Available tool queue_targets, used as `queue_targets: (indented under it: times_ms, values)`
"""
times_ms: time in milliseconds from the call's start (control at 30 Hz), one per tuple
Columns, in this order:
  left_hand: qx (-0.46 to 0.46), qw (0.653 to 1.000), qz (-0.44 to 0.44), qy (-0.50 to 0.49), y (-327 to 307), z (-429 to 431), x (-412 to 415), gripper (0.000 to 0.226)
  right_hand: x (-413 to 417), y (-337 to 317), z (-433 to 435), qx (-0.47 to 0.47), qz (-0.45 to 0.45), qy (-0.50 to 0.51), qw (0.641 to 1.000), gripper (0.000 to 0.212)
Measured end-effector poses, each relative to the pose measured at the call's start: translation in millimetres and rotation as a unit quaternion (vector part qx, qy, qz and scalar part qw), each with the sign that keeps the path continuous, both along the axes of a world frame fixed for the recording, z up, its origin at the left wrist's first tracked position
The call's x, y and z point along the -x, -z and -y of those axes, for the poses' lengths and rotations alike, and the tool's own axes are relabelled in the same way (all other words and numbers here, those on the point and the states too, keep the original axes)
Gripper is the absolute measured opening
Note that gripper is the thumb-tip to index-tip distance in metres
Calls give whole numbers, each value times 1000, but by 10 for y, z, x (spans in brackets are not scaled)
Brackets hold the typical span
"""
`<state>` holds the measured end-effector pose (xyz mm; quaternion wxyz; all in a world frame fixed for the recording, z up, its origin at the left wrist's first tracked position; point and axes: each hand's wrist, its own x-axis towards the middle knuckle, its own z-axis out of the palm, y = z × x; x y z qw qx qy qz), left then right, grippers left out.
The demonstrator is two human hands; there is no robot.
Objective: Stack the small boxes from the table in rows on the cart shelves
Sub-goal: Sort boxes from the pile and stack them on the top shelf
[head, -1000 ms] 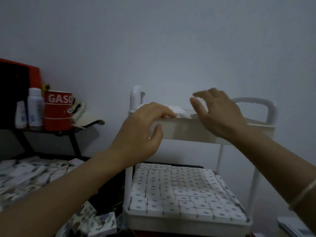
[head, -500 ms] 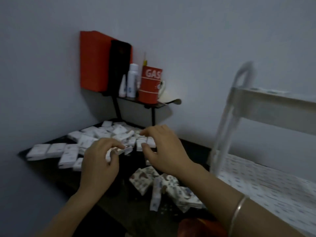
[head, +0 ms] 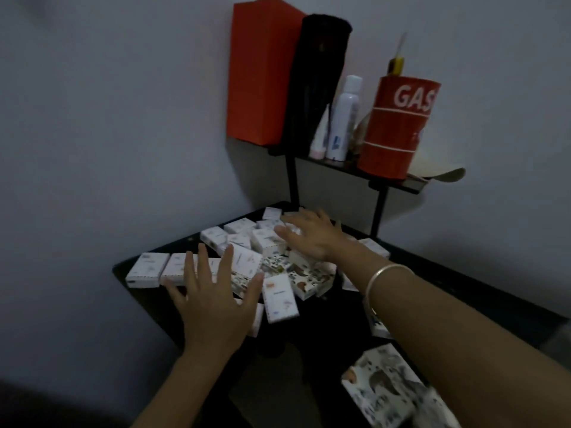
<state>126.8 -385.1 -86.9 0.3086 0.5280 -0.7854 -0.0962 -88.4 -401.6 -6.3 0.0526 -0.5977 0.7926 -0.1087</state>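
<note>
On a dark, smooth-topped corner table [head: 151, 296], small white cardboard boxes [head: 241, 261] are lying in a loose heap, flat rectangles with faint print, some showing a busier patterned face. Well over a dozen are showing, though the jumble and blur are preventing an exact count; two are sitting neatly side by side at the left edge. A person's left hand [head: 213, 301] is hovering palm-down over the near side of the pile, fingers straight and fanned wide, gripping nothing; whether it is touching the boxes cannot be told. The right hand [head: 312, 239], a thin pale metal bangle [head: 386, 278] circling its wrist, is reaching across to the far side, fingers likewise spread over the boxes, the two hands well apart. One larger patterned carton [head: 386, 387] is blurring at lower right. Behind, a narrow black shelf [head: 340, 166] is carrying one tall orange-red box [head: 262, 72], one black cylinder [head: 315, 81], one white spray bottle [head: 344, 118], one small white tube [head: 319, 140] and one red barrel-shaped tin [head: 398, 128] lettered "GAS".
</note>
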Motion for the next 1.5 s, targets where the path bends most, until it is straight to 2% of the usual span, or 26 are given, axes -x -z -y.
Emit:
queue_targets:
  times_ms: [133,267,433,567,667,733,800,867,933,1033,1100,1200,1333,1500]
  values:
    - [-15,999,39,2,84,6,78,94,-86,193,261,-62,13,-39,997,81]
    - [-22,998,50,22,84,-70,86,100,-46,279,148,-30,28,-50,998,77]
    - [-6,996,35,77,107,-419,174,96,-4,266,-167,-45,8,-85,995,75]
    - [2,993,30,113,127,-655,196,98,53,277,-542,-46,5,-60,997,60]
    - [21,988,25,151,123,-815,197,95,75,292,-848,-43,13,-32,998,63]
    - [10,984,-29,177,117,-853,199,85,88,290,-1042,-19,39,-6,999,70]
    - [-20,977,-120,177,89,-822,203,62,91,271,-1193,32,54,21,998,70]
    - [-33,974,-160,157,49,-778,221,50,83,252,-1292,80,6,18,997,72]
    - [-22,976,-155,151,9,-747,245,57,55,230,-1364,118,-31,-2,993,75]
    - [-24,978,-119,170,-70,-685,275,68,26,178,-1475,168,9,6,986,74]
    - [-34,978,-89,184,-120,-635,287,61,20,137,-1549,186,53,20,981,71]
    - [-56,975,-86,198,-181,-594,296,47,0,73,-1658,200,65,12,978,65]
    - [-141,946,-166,240,-238,-539,289,36,-43,-56,-1818,234,101,-1,967,50]
    - [-186,885,-278,323,-435,-564,275,31,-97,-320,-2073,227,110,5,968,64]
